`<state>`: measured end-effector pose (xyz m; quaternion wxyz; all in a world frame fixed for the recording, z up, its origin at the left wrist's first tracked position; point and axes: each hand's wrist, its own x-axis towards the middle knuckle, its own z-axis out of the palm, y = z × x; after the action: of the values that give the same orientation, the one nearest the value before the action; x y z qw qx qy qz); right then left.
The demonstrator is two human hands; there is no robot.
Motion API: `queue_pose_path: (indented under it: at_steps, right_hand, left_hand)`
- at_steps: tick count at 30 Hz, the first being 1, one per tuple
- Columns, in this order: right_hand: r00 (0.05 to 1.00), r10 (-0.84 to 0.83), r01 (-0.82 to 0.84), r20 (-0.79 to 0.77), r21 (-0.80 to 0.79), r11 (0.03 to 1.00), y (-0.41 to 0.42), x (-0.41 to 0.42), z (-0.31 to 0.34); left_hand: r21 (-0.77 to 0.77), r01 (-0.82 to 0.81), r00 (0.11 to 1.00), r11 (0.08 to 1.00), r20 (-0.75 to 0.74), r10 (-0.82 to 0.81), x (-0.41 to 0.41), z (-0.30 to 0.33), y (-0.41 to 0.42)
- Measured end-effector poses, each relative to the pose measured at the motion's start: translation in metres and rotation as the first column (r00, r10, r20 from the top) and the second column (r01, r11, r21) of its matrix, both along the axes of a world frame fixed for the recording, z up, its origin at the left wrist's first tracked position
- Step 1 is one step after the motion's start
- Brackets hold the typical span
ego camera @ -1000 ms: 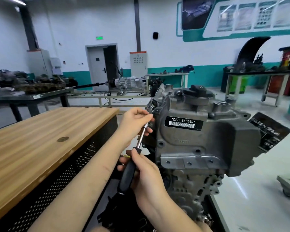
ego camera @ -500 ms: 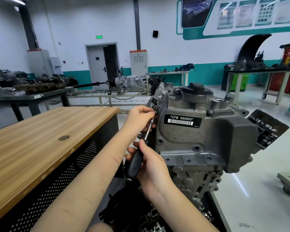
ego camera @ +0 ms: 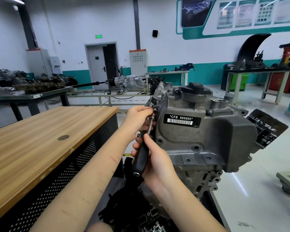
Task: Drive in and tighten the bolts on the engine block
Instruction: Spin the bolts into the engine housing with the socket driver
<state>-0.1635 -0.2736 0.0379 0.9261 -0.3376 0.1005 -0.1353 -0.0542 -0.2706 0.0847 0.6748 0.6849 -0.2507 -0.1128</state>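
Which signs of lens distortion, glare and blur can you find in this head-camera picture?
Head view: wide-angle bending bows the wooden bench edge and wall lines; ceiling light glares off the floor; engine block label is sharp; right hand and left hand look unblurred.

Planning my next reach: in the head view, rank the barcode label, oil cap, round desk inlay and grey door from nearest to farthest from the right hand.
From the right hand:
1. Barcode label, just up and right on the engine.
2. Oil cap, atop the engine, higher up.
3. Desk inlay, far left on the wooden top.
4. Grey door, at the back wall.
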Motion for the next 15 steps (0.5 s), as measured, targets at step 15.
queue_pose_path:
  at_steps: [15]
  right_hand:
    - [1.000,-0.006,0.001,0.015,0.338,0.941,-0.006,-0.006,0.011]
  left_hand:
    - [0.107,0.238,0.947,0.965,-0.248,-0.206,-0.007,0.000,0.017]
